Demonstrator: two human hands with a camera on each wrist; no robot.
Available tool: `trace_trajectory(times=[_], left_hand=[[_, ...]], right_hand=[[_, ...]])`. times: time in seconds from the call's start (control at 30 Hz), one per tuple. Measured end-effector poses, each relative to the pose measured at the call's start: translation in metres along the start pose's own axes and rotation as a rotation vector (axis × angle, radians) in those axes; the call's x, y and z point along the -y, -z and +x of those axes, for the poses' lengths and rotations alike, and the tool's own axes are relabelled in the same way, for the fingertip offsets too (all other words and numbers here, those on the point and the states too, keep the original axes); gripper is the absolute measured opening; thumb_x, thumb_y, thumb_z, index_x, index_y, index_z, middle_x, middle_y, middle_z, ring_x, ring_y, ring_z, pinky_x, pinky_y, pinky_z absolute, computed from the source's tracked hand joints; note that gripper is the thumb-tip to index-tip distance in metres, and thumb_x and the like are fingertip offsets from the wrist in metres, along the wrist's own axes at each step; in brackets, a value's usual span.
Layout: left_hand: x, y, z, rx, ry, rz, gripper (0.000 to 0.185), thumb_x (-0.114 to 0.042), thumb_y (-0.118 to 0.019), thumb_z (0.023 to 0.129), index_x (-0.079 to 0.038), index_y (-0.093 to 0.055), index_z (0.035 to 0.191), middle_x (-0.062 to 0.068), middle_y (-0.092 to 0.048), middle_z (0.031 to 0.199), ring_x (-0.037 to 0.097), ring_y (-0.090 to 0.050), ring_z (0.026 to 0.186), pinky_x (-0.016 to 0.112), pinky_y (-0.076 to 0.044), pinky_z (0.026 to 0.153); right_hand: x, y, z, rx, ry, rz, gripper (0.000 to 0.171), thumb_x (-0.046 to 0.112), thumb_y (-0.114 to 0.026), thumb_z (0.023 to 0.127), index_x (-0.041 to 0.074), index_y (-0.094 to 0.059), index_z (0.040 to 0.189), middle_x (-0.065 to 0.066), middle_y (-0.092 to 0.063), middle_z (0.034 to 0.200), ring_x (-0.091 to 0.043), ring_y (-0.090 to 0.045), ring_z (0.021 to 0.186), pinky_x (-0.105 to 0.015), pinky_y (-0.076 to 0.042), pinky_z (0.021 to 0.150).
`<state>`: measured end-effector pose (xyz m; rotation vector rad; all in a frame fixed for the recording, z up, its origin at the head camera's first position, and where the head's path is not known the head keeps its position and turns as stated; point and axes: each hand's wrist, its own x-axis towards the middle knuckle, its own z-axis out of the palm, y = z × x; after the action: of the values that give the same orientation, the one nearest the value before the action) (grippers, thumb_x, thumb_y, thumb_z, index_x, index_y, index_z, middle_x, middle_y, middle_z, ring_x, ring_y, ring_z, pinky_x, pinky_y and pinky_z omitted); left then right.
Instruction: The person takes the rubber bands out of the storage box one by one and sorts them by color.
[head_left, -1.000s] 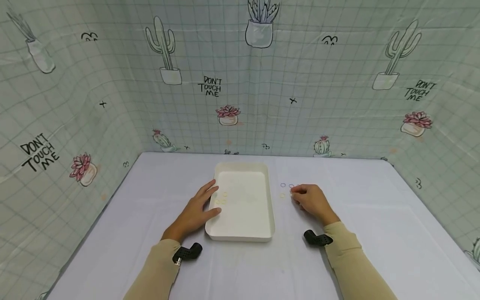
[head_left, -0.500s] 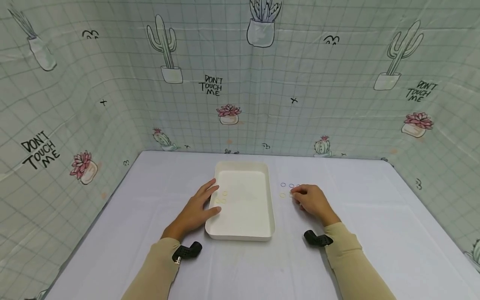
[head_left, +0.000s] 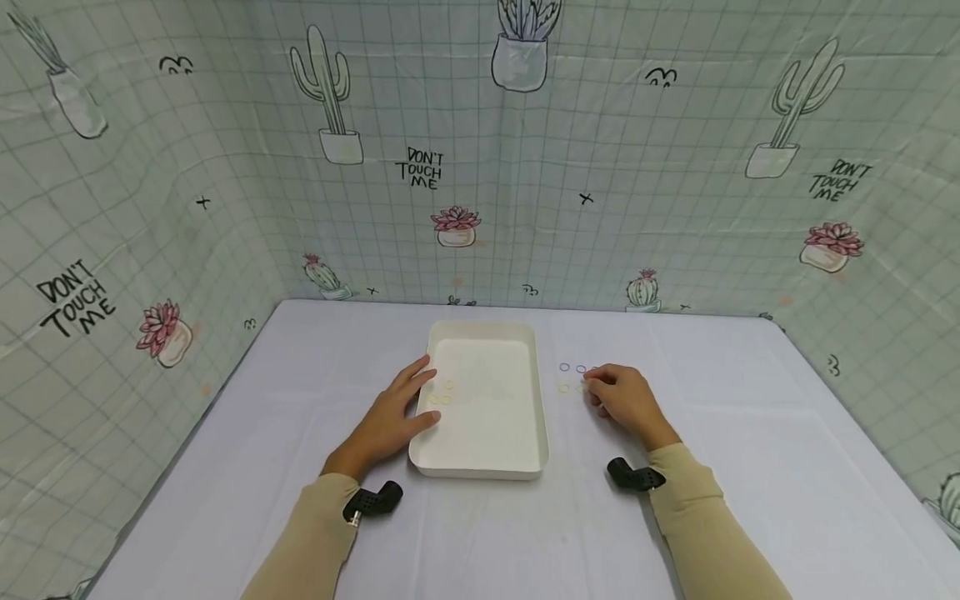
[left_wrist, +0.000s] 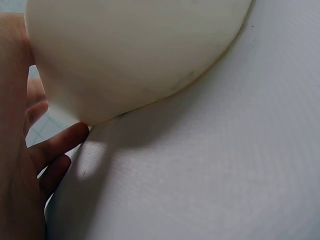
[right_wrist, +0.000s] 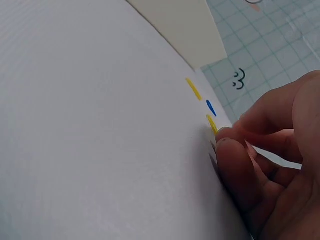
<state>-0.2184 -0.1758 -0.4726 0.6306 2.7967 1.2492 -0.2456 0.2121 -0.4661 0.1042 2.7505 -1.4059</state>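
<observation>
The tray [head_left: 480, 400] sits on the white table [head_left: 750, 467], and everything else lies close around it. The left hand [head_left: 390, 421] rests against the tray's left rim, fingers straight and spread, the thumb lying along the near part of that rim; it grips nothing. Inside the tray, just right of those fingertips, lie three pale yellow rings [head_left: 442, 394].

Right of the tray, the right hand [head_left: 626, 400] has its fingers curled, the fingertips [right_wrist: 227, 145] pressed together on the table at a yellow ring [right_wrist: 212, 124]. Whether they already pinch that ring cannot be told; it is mostly hidden under them. Between the hand and the tray lie another yellow ring [head_left: 563, 387] and, a little further from the person, two blue rings [head_left: 572, 367], all apart from the tray's right rim.
</observation>
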Motion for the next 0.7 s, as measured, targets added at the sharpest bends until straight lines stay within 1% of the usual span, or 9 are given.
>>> trace_trajectory(times=[0.1, 0.23, 0.33, 0.47, 0.57, 0.7], left_hand=[[0.0, 0.0, 0.0, -0.001, -0.009, -0.004, 0.073, -0.032, -0.067, 0.092, -0.009, -0.04, 0.155, -0.003, -0.019, 0.166, 0.032, -0.02, 0.15, 0.062, -0.023, 0.114], [0.001, 0.0, 0.0, -0.006, -0.008, -0.004, 0.072, -0.031, -0.067, 0.092, -0.009, -0.04, 0.154, -0.002, -0.02, 0.166, 0.032, -0.021, 0.15, 0.062, -0.023, 0.114], [0.003, 0.001, -0.002, -0.007, -0.002, -0.002, 0.071, -0.031, -0.068, 0.092, -0.009, -0.041, 0.154, -0.002, -0.02, 0.166, 0.032, -0.02, 0.15, 0.062, -0.023, 0.114], [0.003, 0.0, -0.003, -0.005, 0.001, -0.005, 0.071, -0.03, -0.068, 0.092, -0.009, -0.041, 0.154, -0.002, -0.02, 0.166, 0.033, -0.02, 0.15, 0.063, -0.023, 0.114], [0.002, 0.001, -0.002, -0.005, -0.004, -0.006, 0.071, -0.031, -0.068, 0.092, -0.009, -0.041, 0.154, -0.003, -0.02, 0.166, 0.032, -0.021, 0.15, 0.062, -0.023, 0.114], [0.0, 0.001, -0.001, -0.009, -0.002, -0.013, 0.071, -0.031, -0.068, 0.091, -0.01, -0.042, 0.154, -0.005, -0.02, 0.166, 0.03, -0.021, 0.15, 0.061, -0.023, 0.114]], right_hand=[[0.0, 0.0, 0.001, 0.003, -0.001, 0.021, 0.024, 0.014, -0.057, 0.099, 0.001, -0.07, 0.115, -0.009, -0.066, 0.084, -0.018, -0.061, 0.072, -0.03, -0.054, 0.061], [0.001, 0.0, 0.001, 0.011, -0.015, 0.096, 0.026, 0.015, -0.058, 0.098, -0.001, -0.068, 0.117, -0.009, -0.066, 0.084, -0.018, -0.06, 0.073, -0.029, -0.055, 0.061], [0.004, -0.001, 0.002, 0.002, -0.032, 0.155, 0.028, 0.016, -0.059, 0.098, -0.002, -0.068, 0.118, -0.011, -0.065, 0.086, -0.018, -0.059, 0.07, -0.028, -0.054, 0.06], [0.008, -0.004, 0.002, -0.012, -0.044, 0.205, 0.029, 0.018, -0.059, 0.099, -0.002, -0.067, 0.119, -0.012, -0.065, 0.091, -0.016, -0.058, 0.066, -0.027, -0.053, 0.058], [0.013, -0.006, 0.003, -0.012, -0.038, 0.232, 0.03, 0.019, -0.058, 0.1, -0.002, -0.067, 0.119, -0.012, -0.065, 0.097, -0.015, -0.059, 0.07, -0.027, -0.053, 0.059], [0.017, -0.008, 0.004, 0.005, -0.017, 0.242, 0.032, 0.022, -0.057, 0.101, -0.002, -0.067, 0.12, -0.014, -0.067, 0.101, -0.017, -0.062, 0.078, -0.027, -0.054, 0.064]])
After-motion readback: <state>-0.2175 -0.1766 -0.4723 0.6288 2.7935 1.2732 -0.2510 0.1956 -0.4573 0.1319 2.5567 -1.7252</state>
